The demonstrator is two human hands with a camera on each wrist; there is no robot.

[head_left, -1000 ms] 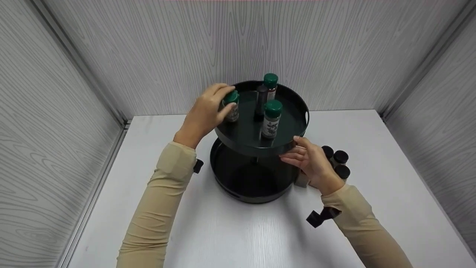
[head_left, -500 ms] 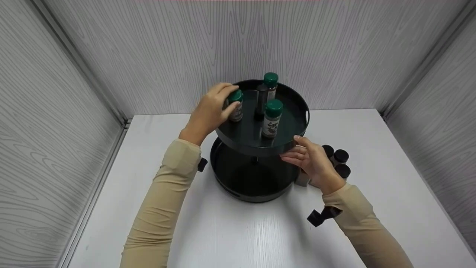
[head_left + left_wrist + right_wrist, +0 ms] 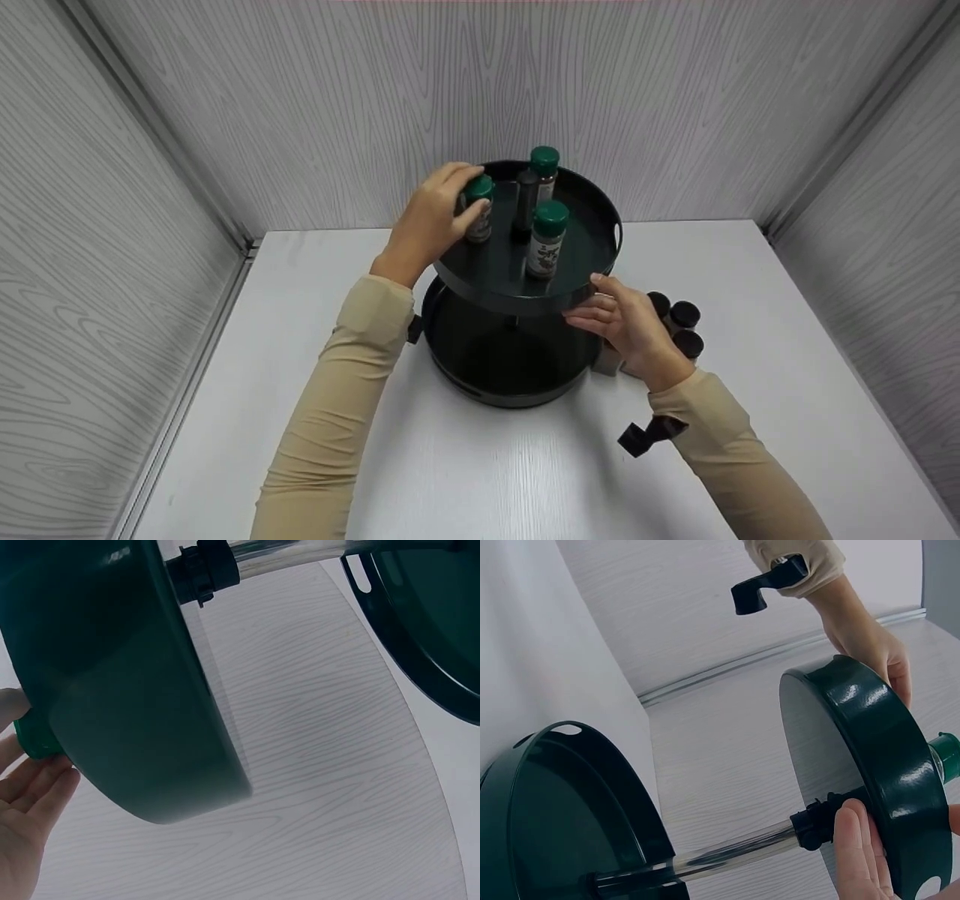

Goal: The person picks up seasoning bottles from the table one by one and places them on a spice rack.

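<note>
My left hand [image 3: 424,221] grips a green-capped spice jar [image 3: 480,189] upright at the left side of the upper black round tray [image 3: 499,289]. Its thumb is on the near side, and its fingers wrap behind the cap. In the left wrist view, the green cap [image 3: 36,736] shows between the fingers, while the tray hides the rest of the jar. My right hand [image 3: 634,326] holds the tray's front right rim, thumb on top and fingers underneath. Another green-capped jar [image 3: 545,251] stands near the front of the tray, and a third jar [image 3: 545,161] behind the black centre handle [image 3: 526,199].
Below sits the wider lower tray [image 3: 510,399], joined to the upper one by a clear post [image 3: 739,855]. Several black-capped jars [image 3: 684,315] stand on the white table [image 3: 480,480] to the right, partly behind my right hand. Wood-patterned panels [image 3: 360,112] enclose the back and sides.
My left hand has moved slightly right with the green-capped spice jar, toward the centre handle. My right hand has kept its place on the rim.
</note>
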